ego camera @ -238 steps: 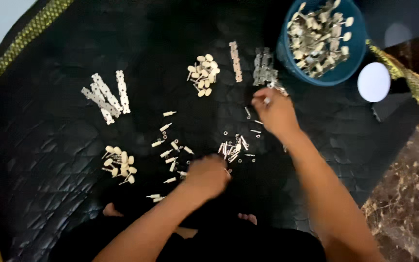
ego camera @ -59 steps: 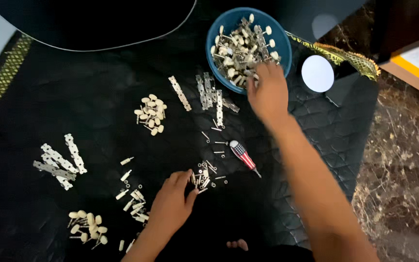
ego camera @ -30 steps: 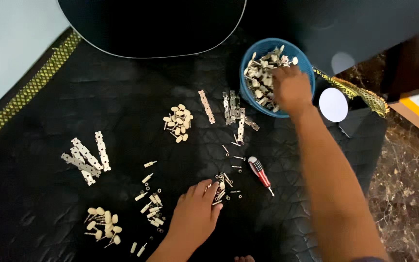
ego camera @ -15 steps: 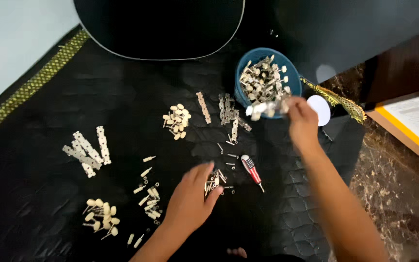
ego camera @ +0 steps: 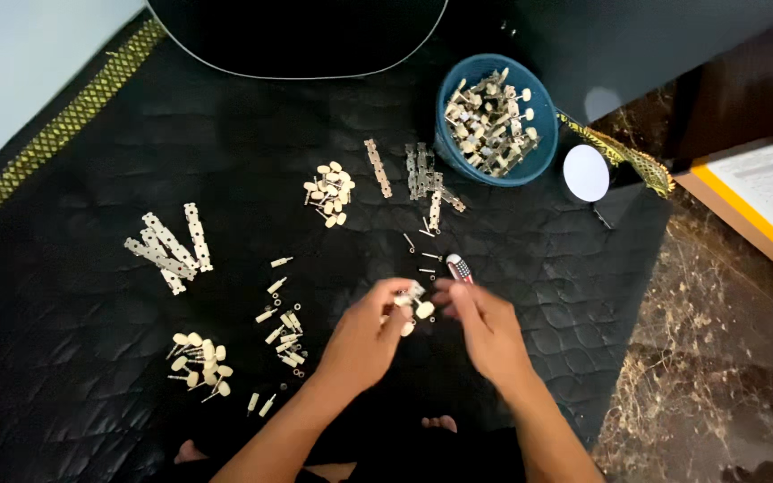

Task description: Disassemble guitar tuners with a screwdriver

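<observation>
On a black quilted mat spread over the floor, a seated person brings both hands together over a small metal part with cream knobs. The left hand pinches it between fingertips, apparently to steady it; the right hand closes its fingers on the other end, just beside a red-handled screwdriver lying within easy reach. Loose pieces sit sorted in separate heaps, seemingly by kind: flat metal strips, cream knobs, short pegs. A blue bowl of unsorted assemblies stands at the mat's far edge.
</observation>
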